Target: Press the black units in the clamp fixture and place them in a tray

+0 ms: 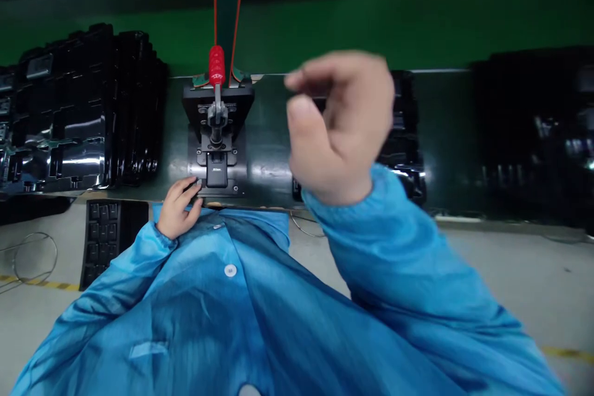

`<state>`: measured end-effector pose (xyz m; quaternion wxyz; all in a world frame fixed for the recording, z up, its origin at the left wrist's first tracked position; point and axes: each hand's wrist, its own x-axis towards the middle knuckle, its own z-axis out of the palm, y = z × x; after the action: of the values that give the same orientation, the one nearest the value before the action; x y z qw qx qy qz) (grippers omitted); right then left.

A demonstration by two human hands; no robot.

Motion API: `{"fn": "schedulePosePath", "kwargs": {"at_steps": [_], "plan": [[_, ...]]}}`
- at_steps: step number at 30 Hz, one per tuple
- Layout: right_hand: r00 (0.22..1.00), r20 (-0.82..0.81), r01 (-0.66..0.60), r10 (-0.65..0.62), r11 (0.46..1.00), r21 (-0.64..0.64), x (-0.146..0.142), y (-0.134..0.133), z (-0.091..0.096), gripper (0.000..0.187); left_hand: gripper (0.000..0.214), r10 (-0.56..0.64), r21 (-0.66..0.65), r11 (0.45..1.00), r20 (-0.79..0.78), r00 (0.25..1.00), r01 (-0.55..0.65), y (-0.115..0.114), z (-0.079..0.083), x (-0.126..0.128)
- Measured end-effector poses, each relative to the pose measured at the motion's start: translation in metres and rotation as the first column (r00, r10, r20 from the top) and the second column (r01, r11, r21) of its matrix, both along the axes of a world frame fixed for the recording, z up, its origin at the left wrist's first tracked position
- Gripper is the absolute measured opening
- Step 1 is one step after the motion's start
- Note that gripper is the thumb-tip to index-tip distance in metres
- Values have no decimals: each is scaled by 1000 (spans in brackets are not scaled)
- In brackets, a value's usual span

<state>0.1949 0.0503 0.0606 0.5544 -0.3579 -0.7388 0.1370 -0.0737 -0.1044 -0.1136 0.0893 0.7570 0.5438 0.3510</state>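
Observation:
A toggle clamp with a red handle [216, 66] stands on a dark metal fixture [239, 164] at the bench's front edge. Under its plunger, a small black rectangular device [216, 174] with white lettering sits in the fixture's slot. My left hand [179, 207] rests by the fixture's lower left corner, fingers slightly spread and nothing visible in them. Raised over the bench to the right of the clamp is my right hand [343, 127], a little blurred. Its fingers are bent, with a gap between thumb and forefinger and nothing seen there.
Stacked black plastic trays [55, 117] stand on the left, with more dark trays [542, 136] on the far right. Behind my right hand is another black tray [408, 136], partly hidden. A black tray with several compartments [102, 235] lies below the bench edge at left.

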Motion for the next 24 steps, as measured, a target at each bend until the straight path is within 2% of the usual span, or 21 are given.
{"fn": "schedulePosePath", "kwargs": {"at_steps": [2, 3, 5, 7, 9, 11, 13, 16, 18, 20, 22, 23, 24], "plan": [[991, 132, -5, 11, 999, -48, -19, 31, 22, 21, 36, 13, -8, 1000, 13, 1000, -13, -6, 4, -3], [982, 184, -13, 39, 990, -141, -30, 46, 28, 22, 33, 23, -9, 1000, 19, 1000, -22, -10, 7, -4], [961, 240, -37, 137, 925, -377, -50, 72, 31, 25, 28, 48, -15, 999, 28, 998, -47, -22, 14, -7], [947, 197, -108, 252, 833, -543, -67, 87, 29, 26, 24, 88, -20, 996, 43, 995, -87, -34, 21, -9], [947, 68, -217, 313, 784, -582, -80, 86, 32, 18, 22, 136, -16, 991, 78, 988, -135, -46, 27, -10], [938, -135, -338, 318, 767, -545, -88, 69, 42, 11, 21, 187, -5, 982, 118, 975, -188, -53, 36, -11], [896, -289, -440, 337, 758, -482, -90, 42, 57, 8, 21, 219, 12, 975, 153, 964, -223, -53, 48, -11], [839, -366, -526, 403, 774, -352, -87, 1, 67, 29, 21, 206, 99, 967, 231, 951, -234, -38, 76, -9], [840, -355, -509, 410, 823, -254, -83, -18, 55, 37, 22, 162, 202, 952, 310, 937, -231, -20, 99, -6], [827, -287, -524, 483, 848, -79, -79, -27, 30, 37, 22, 94, 291, 932, 376, 922, -214, 2, 123, -1], [798, -169, -563, 579, 815, 136, -76, -31, 2, 34, 25, -5, 334, 933, 395, 919, -138, 25, 147, 7], [793, -107, -574, 600, 795, 197, -75, -31, -10, 33, 28, -66, 331, 941, 384, 921, -71, 36, 157, 12], [804, -42, -576, 593, 795, 193, -74, -32, -21, 33, 33, -131, 304, 953, 360, 924, 17, 48, 167, 17]]}}
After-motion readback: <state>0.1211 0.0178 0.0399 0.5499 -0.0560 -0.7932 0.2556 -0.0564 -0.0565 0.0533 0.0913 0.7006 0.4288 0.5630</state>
